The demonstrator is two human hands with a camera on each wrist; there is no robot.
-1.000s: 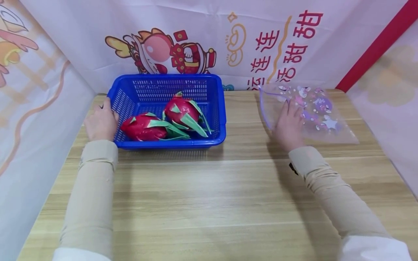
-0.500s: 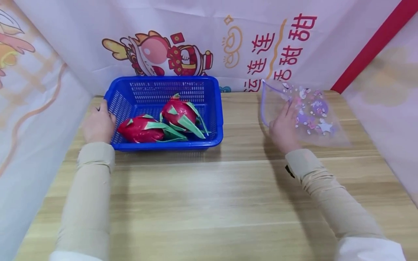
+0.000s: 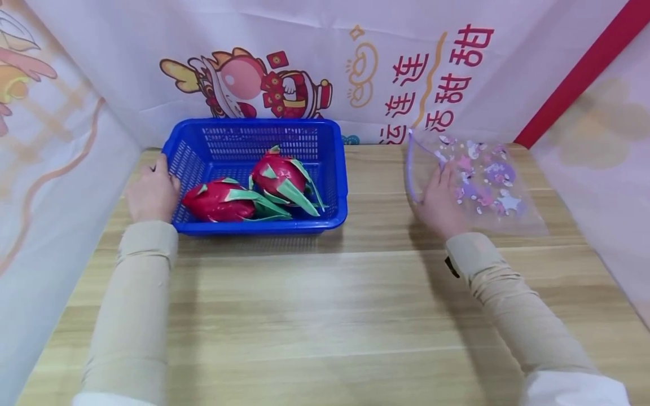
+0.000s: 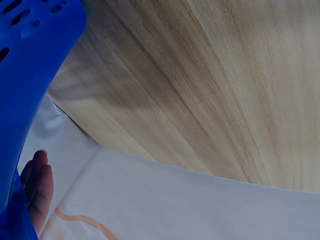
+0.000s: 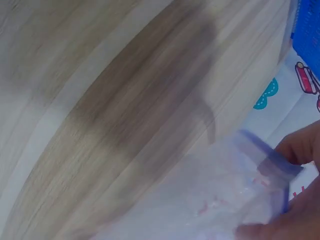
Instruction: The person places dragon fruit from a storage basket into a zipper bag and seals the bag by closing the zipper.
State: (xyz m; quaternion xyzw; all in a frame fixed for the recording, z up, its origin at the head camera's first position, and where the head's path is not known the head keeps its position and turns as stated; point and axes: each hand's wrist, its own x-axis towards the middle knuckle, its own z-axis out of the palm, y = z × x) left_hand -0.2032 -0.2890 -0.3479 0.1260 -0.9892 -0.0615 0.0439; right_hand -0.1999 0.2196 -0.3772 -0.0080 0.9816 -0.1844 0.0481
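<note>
A blue plastic basket [image 3: 337,169] with slotted walls stands at the back left of the wooden table. Two red dragon fruits with green leaf tips, one on the left [image 3: 218,202] and one on the right [image 3: 279,176], lie inside it. My left hand [image 3: 152,194] grips the basket's left rim; in the left wrist view its fingers [image 4: 42,190] show beside the blue wall. At the back right, my right hand [image 3: 442,203] pinches a clear zip bag [image 3: 508,220] near its purple-edged opening. Stars and small cartoon figures are printed on the bag. In the right wrist view, the purple edge bends between fingers and thumb.
White printed cloth [image 3: 284,34] hangs behind the table [image 3: 315,316], with more cloth at the left and right sides. A red strip [image 3: 579,73] runs down the back right corner. Bare wood lies between basket and bag and along the front.
The bag's opening edge rose a little and then sank slightly, held by my right hand throughout. My left hand keeps its grip on the basket rim. The head view has shifted slightly.
</note>
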